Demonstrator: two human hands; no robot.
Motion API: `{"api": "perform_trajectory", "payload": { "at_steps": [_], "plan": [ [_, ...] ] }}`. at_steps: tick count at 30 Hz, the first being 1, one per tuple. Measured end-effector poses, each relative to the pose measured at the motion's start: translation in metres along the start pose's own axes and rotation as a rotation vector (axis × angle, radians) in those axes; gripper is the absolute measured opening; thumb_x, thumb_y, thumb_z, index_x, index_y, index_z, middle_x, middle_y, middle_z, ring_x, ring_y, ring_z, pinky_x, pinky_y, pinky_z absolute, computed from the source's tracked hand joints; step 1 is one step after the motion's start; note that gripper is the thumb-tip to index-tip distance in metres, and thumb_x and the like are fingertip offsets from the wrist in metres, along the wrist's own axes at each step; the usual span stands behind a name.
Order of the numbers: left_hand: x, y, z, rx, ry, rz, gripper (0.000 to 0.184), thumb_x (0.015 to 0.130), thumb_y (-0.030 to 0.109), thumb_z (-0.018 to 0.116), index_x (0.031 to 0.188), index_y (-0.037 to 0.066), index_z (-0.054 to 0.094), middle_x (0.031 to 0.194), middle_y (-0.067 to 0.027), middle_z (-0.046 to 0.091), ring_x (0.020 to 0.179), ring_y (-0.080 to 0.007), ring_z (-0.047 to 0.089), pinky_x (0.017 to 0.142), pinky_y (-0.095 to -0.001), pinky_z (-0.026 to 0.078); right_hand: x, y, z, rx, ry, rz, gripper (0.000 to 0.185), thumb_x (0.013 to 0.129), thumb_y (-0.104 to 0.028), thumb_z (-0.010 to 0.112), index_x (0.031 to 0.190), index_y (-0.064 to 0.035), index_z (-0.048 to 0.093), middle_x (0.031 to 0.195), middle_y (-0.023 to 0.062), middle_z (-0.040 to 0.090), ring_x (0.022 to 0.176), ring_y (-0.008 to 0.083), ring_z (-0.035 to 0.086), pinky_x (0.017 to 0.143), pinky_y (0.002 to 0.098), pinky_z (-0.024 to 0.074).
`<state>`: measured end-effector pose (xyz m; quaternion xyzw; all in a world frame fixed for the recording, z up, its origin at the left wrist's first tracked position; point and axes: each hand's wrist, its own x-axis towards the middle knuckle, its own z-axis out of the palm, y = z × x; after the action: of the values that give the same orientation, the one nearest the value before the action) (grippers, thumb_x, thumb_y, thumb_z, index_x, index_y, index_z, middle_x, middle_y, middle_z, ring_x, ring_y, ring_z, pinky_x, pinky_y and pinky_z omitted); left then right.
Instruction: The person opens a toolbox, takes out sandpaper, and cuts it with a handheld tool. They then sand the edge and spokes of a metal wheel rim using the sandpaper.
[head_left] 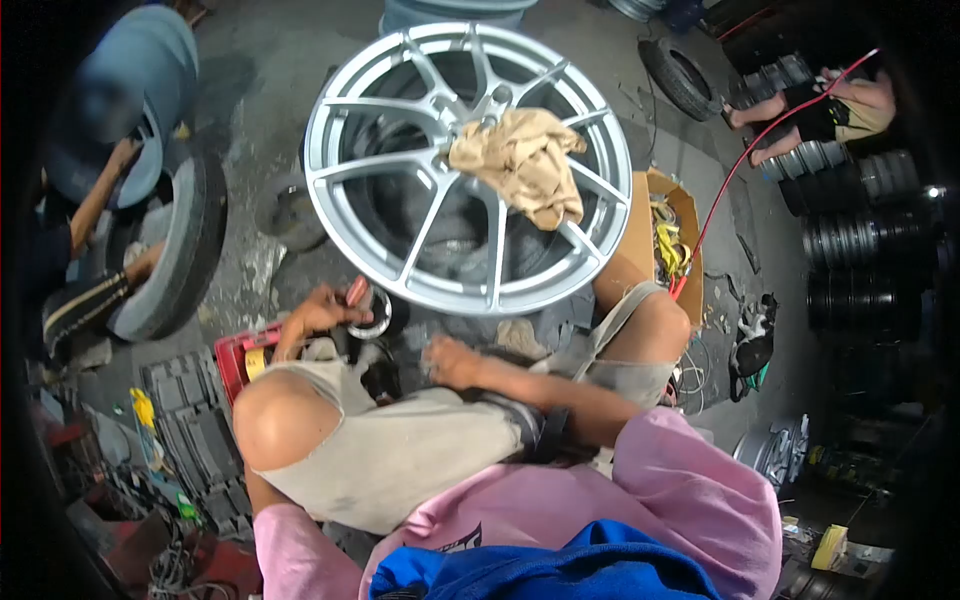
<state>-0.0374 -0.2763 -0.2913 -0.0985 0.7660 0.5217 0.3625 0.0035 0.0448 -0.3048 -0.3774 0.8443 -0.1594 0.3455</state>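
A silver multi-spoke car wheel rim lies face up in front of my knees. A crumpled tan cloth rests over its hub and right-hand spokes. My left hand is at the near left of the wheel, closed around a small reddish piece whose kind I cannot make out. Right beside it stands a round can with a pale rim. Between my knees, my right hand is below the wheel's near edge. Its fingers look bent but are blurred, and whether they hold anything is unclear.
A cardboard box with yellow items stands right of the wheel, a red hose rising from it. At left, another person's hand is by a tyre. A cat lies at right. Stacked rims line the far right.
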Motion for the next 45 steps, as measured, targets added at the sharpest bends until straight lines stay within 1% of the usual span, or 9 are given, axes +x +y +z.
{"api": "perform_trajectory", "payload": {
  "at_steps": [3, 12, 21, 24, 27, 30, 33, 42, 45],
  "plan": [
    [-0.006, 0.01, -0.002, -0.094, 0.069, 0.029, 0.034, 0.068, 0.023, 0.095, 0.089, 0.004, 0.076, 0.081, 0.0033, 0.067, 0.076, -0.0109, 0.055, 0.072, -0.0261, 0.045, 0.012, -0.013, 0.005, 0.266, -0.009, 0.043, 0.025, 0.08, -0.011, 0.07, 0.105, -0.0045, 0.069, 0.109, 0.0254, 0.064, 0.119, 0.0452, 0.057, 0.097, 0.0529, 0.0504],
    [0.004, 0.003, -0.03, -0.316, -0.199, 0.038, 0.018, 0.083, 0.002, 0.08, 0.101, -0.001, 0.076, 0.097, -0.0064, 0.076, 0.076, -0.0157, 0.068, 0.065, -0.0303, 0.055, 0.018, 0.019, 0.007, 0.246, 0.211, 0.081, 0.043, 0.093, -0.032, 0.059, 0.127, -0.0052, 0.063, 0.122, 0.0219, 0.066, 0.114, 0.042, 0.061, 0.1, 0.0516, 0.0473],
    [0.007, -0.031, -0.047, -0.271, 0.006, -0.183, 0.021, 0.085, 0.004, 0.078, 0.105, -0.003, 0.073, 0.089, -0.0058, 0.073, 0.078, -0.0147, 0.067, 0.067, -0.0271, 0.054, 0.032, 0.028, 0.045, 0.188, 0.578, -0.146, 0.025, 0.094, -0.019, 0.052, 0.11, -0.0075, 0.067, 0.111, 0.0151, 0.069, 0.103, 0.0373, 0.064, 0.094, 0.0476, 0.0517],
    [0.003, -0.023, -0.048, -0.289, 0.015, -0.21, 0.021, 0.085, 0.004, 0.078, 0.104, -0.002, 0.073, 0.088, -0.0054, 0.073, 0.077, -0.0139, 0.067, 0.066, -0.0265, 0.053, 0.036, 0.036, 0.048, -0.041, 0.602, -0.192, 0.025, 0.096, -0.021, 0.05, 0.108, -0.0079, 0.068, 0.108, 0.0126, 0.069, 0.101, 0.0353, 0.064, 0.094, 0.0464, 0.0522],
    [0.001, -0.017, -0.047, -0.318, 0.018, -0.229, 0.02, 0.086, 0.005, 0.079, 0.103, -0.001, 0.073, 0.087, -0.005, 0.073, 0.076, -0.0132, 0.066, 0.065, -0.0259, 0.052, 0.039, 0.043, 0.053, -1.155, 0.777, -0.321, 0.027, 0.098, -0.021, 0.047, 0.11, -0.0081, 0.067, 0.111, 0.0129, 0.069, 0.103, 0.035, 0.064, 0.095, 0.047, 0.0514],
    [0.003, -0.011, -0.044, -0.367, 0.014, -0.235, 0.019, 0.086, 0.006, 0.079, 0.103, 0.0, 0.074, 0.086, -0.0046, 0.072, 0.075, -0.0124, 0.066, 0.065, -0.0252, 0.051, 0.055, 0.035, 0.073, -0.625, 0.89, -0.142, 0.031, 0.098, -0.026, 0.052, 0.12, -0.0092, 0.066, 0.122, 0.0157, 0.067, 0.113, 0.0365, 0.062, 0.1, 0.048, 0.0488],
    [0.004, 0.0, -0.041, -0.415, -0.019, -0.254, 0.018, 0.086, 0.007, 0.08, 0.102, 0.0, 0.074, 0.085, -0.0043, 0.072, 0.074, -0.0117, 0.065, 0.064, -0.0246, 0.051, 0.037, 0.02, 0.028, 0.345, 0.409, -0.091, 0.034, 0.096, -0.025, 0.059, 0.126, -0.0096, 0.065, 0.125, 0.0165, 0.067, 0.117, 0.0387, 0.06, 0.101, 0.0496, 0.0471],
    [0.001, 0.024, -0.04, -0.344, -0.226, -0.225, 0.035, 0.083, 0.018, 0.086, 0.113, 0.005, 0.074, 0.089, 0.0019, 0.067, 0.071, -0.0072, 0.057, 0.062, -0.0235, 0.045, 0.008, -0.026, -0.031, 0.598, 0.47, 0.138, 0.039, 0.097, -0.03, 0.066, 0.128, -0.0063, 0.065, 0.119, 0.0229, 0.067, 0.107, 0.0431, 0.063, 0.094, 0.0499, 0.0488],
    [0.012, 0.0, -0.04, -0.368, -0.24, -0.171, 0.044, 0.081, 0.022, 0.088, 0.119, 0.006, 0.074, 0.087, 0.0055, 0.068, 0.069, -0.004, 0.057, 0.058, -0.0197, 0.044, 0.013, -0.03, -0.024, 0.622, 0.542, 0.071, 0.034, 0.101, -0.027, 0.064, 0.128, -0.0048, 0.065, 0.096, 0.0126, 0.069, 0.073, 0.0197, 0.067, 0.068, 0.0349, 0.0554]
  ]
}}
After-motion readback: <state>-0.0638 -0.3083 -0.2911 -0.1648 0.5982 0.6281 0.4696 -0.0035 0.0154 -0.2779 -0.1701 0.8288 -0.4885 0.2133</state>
